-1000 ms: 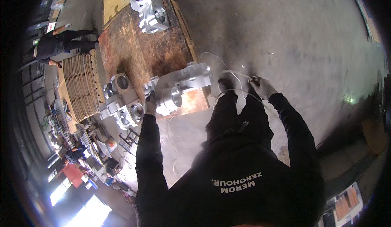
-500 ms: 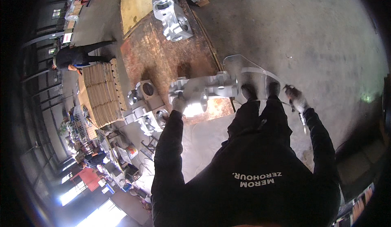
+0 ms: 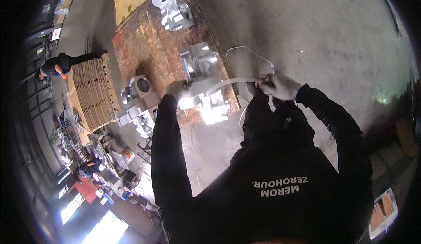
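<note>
A grey metal casting (image 3: 198, 61) with several openings lies near the front edge of a worn wooden table (image 3: 147, 33). My gloved left hand (image 3: 176, 89) grips its left side; the fingertips are partly lost in glare. My gloved right hand (image 3: 280, 87) is closed at the table's right, above my knees. From it a pale curved tube (image 3: 234, 81) reaches over the casting, and a thin bent line (image 3: 247, 47) arcs beyond it. The rest of what this hand holds is hidden in the fingers.
A second casting (image 3: 172, 7) stands at the table's far end, by a plywood sheet (image 3: 133, 1). More castings (image 3: 141, 99) are left of my hand. A person (image 3: 57, 65) bends over stacked cardboard (image 3: 90, 93). At lower right is a white box (image 3: 383, 213).
My right hand has come in leftward from the far right, bringing the pale tube over the casting. The casting has turned on the table, with my left hand at its side. My view has shifted.
</note>
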Motion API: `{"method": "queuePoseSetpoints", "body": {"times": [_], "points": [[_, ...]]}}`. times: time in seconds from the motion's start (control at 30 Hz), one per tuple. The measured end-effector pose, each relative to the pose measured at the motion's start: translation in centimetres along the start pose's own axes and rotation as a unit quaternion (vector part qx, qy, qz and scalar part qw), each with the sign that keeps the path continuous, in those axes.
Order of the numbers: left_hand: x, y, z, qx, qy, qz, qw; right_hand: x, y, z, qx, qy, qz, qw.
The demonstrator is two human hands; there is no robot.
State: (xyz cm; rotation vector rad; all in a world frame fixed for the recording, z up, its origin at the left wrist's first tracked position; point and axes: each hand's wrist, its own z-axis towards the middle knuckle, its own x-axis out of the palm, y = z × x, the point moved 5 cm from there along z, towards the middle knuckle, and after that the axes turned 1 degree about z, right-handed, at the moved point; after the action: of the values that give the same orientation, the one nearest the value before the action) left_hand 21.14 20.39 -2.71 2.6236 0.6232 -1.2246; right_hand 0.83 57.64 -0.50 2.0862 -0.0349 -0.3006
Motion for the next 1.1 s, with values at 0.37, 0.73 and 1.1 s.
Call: {"method": "queuePoseSetpoints", "body": {"times": [0.37, 0.73, 1.1], "points": [[9.2, 2.0, -6.6, -0.251, -0.182, -0.160, 0.937, 5.6, -11.6, -3.6, 0.012, -0.103, 0.140, 0.985], [5.7, 0.8, -5.9, -0.226, -0.074, -0.052, 0.970, 14.7, -17.7, -4.7, 0.189, -0.115, 0.324, 0.920], [4.6, 0.2, -6.0, -0.271, -0.072, -0.044, 0.959, 19.8, -13.2, -4.4, 0.231, -0.098, 0.361, 0.898]]}}
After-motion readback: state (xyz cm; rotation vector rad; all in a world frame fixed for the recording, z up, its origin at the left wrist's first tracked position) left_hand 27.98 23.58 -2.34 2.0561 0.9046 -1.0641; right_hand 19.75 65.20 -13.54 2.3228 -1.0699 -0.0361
